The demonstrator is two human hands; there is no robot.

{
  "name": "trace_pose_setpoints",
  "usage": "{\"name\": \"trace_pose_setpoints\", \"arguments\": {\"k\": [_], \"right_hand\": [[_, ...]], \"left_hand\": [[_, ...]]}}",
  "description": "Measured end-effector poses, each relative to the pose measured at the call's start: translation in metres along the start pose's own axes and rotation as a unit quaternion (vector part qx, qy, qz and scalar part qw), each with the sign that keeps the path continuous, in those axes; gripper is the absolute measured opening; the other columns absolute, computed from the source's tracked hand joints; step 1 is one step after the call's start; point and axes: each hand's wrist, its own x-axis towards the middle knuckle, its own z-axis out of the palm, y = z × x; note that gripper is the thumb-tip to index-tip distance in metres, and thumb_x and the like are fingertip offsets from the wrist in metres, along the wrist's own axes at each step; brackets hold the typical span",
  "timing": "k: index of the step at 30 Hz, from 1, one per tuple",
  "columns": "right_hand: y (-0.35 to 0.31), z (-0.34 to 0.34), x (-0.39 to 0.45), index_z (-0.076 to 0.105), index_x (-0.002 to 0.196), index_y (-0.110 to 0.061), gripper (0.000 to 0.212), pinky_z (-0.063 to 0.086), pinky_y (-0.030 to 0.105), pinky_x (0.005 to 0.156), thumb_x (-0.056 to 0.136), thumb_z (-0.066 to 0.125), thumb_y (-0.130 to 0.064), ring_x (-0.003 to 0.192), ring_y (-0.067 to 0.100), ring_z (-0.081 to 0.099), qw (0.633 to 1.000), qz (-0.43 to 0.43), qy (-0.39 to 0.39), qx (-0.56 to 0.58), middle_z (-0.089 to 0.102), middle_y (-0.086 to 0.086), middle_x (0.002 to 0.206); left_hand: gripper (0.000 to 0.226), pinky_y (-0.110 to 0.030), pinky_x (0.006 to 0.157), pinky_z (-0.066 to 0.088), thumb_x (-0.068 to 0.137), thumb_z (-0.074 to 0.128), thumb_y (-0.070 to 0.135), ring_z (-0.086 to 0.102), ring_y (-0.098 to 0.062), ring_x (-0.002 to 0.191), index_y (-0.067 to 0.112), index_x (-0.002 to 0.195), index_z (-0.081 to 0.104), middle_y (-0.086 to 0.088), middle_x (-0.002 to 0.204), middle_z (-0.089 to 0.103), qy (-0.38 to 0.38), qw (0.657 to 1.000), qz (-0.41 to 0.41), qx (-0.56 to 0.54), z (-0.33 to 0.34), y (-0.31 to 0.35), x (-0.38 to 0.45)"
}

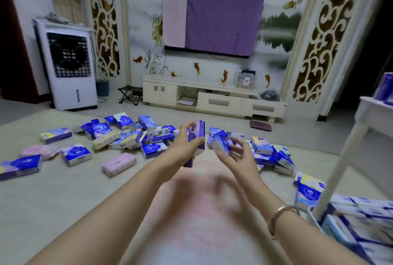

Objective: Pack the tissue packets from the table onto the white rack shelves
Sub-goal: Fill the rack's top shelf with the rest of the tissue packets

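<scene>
Scattered across the pale floor through the middle of the frame: many tissue packets, mostly blue and white, a pink packet lying alone nearer the camera; beyond them, along the wall, a low cream TV cabinet, a screen draped in purple cloth, a white air cooler at upper left and a small folding stool between cooler and cabinet.

Held upright at centre frame by the left hand: a purple-blue packet, long axis near vertical, narrow edge toward the camera, fingers curled round its left side; just beside it, gripped by the right hand, a second blue-and-white packet, tilted, long axis running from upper left down to lower right; a bracelet on the right wrist.

Cut off at the right edge: the white rack, only one leg and shelf corners visible; packets on its lower shelf smeared by motion blur, count impossible to tell; lower centre of the frame blurred pink, unidentifiable.
</scene>
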Motion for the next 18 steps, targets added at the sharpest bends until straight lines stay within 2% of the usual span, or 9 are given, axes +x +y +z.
{"name": "trace_pose_setpoints", "arguments": {"k": [2,4,6,8,10,12,13,15,18], "right_hand": [[-0.038,-0.002,-0.015,0.047,0.126,-0.030,0.049,0.050,0.019,0.080,0.085,0.070,-0.017,0.108,0.009,0.060,0.999,-0.021,-0.038,0.019,0.057,-0.004,0.120],[-0.077,-0.005,-0.030,0.050,0.123,-0.034,0.045,0.053,0.033,0.086,0.086,0.070,-0.018,0.108,0.016,0.063,0.995,-0.044,-0.087,0.019,0.060,-0.004,0.121],[-0.114,-0.011,-0.046,0.054,0.120,-0.033,0.043,0.051,0.044,0.089,0.081,0.067,-0.022,0.109,0.019,0.064,0.989,-0.077,-0.129,0.005,0.063,-0.005,0.121],[-0.149,-0.021,-0.063,0.056,0.118,-0.027,0.041,0.052,0.029,0.085,0.077,0.060,-0.020,0.101,0.010,0.065,0.982,-0.112,-0.154,0.004,0.067,-0.007,0.114],[-0.182,-0.032,-0.081,0.054,0.113,-0.023,0.042,0.047,0.014,0.075,0.072,0.053,-0.015,0.086,0.003,0.064,0.977,-0.132,-0.165,-0.003,0.070,-0.012,0.097],[-0.210,-0.043,-0.097,0.051,0.110,-0.021,0.045,0.044,0.012,0.069,0.066,0.048,-0.013,0.080,0.007,0.060,0.977,-0.140,-0.162,-0.023,0.067,-0.006,0.093],[-0.222,-0.048,-0.105,0.048,0.110,-0.019,0.047,0.043,0.011,0.067,0.063,0.046,-0.012,0.079,0.009,0.057,0.975,-0.150,-0.159,-0.032,0.064,-0.001,0.094],[-0.245,-0.059,-0.121,0.043,0.113,-0.014,0.050,0.043,0.015,0.066,0.063,0.045,-0.014,0.079,0.010,0.054,0.971,-0.173,-0.159,-0.053,0.060,0.002,0.096],[-0.277,-0.082,-0.140,0.039,0.113,-0.009,0.038,0.044,0.013,0.062,0.079,0.055,-0.016,0.070,0.001,0.058,0.967,-0.183,-0.157,-0.086,0.059,0.003,0.093]], "left_hand": [[0.044,-0.031,0.070,0.042,0.093,0.053,0.023,0.051,-0.018,0.073,0.039,0.131,0.038,-0.005,0.099,0.062,-0.014,0.997,0.001,-0.074,0.001,0.024,-0.024],[0.035,-0.028,0.063,0.045,0.096,0.051,0.021,0.053,-0.016,0.067,0.034,0.127,0.040,-0.003,0.091,0.063,-0.036,0.988,0.008,-0.151,0.003,0.049,-0.049],[0.027,-0.024,0.054,0.049,0.097,0.051,0.022,0.060,-0.015,0.068,0.025,0.122,0.040,-0.006,0.096,0.065,-0.057,0.976,0.017,-0.212,0.004,0.075,-0.069],[0.040,-0.025,0.057,0.054,0.095,0.055,0.031,0.066,-0.019,0.087,0.014,0.127,0.039,-0.014,0.117,0.064,-0.079,0.965,0.033,-0.248,0.007,0.100,-0.082],[0.070,-0.028,0.064,0.057,0.087,0.063,0.044,0.064,-0.024,0.105,0.004,0.137,0.034,-0.020,0.128,0.059,-0.083,0.959,0.065,-0.263,0.013,0.127,-0.095],[0.097,-0.032,0.066,0.058,0.071,0.073,0.053,0.065,-0.030,0.105,0.000,0.140,0.030,-0.025,0.129,0.056,-0.102,0.950,0.088,-0.281,0.022,0.153,-0.114],[0.102,-0.032,0.061,0.058,0.067,0.075,0.052,0.067,-0.031,0.097,0.000,0.141,0.029,-0.028,0.130,0.054,-0.116,0.945,0.098,-0.290,0.028,0.164,-0.123],[0.101,-0.030,0.052,0.055,0.067,0.077,0.044,0.067,-0.033,0.089,-0.001,0.142,0.027,-0.032,0.130,0.052,-0.133,0.935,0.123,-0.305,0.040,0.186,-0.141],[0.095,-0.047,0.073,0.059,0.069,0.078,0.033,0.062,-0.039,0.110,0.001,0.141,0.026,-0.029,0.126,0.057,-0.143,0.929,0.149,-0.308,0.057,0.212,-0.162]]}}
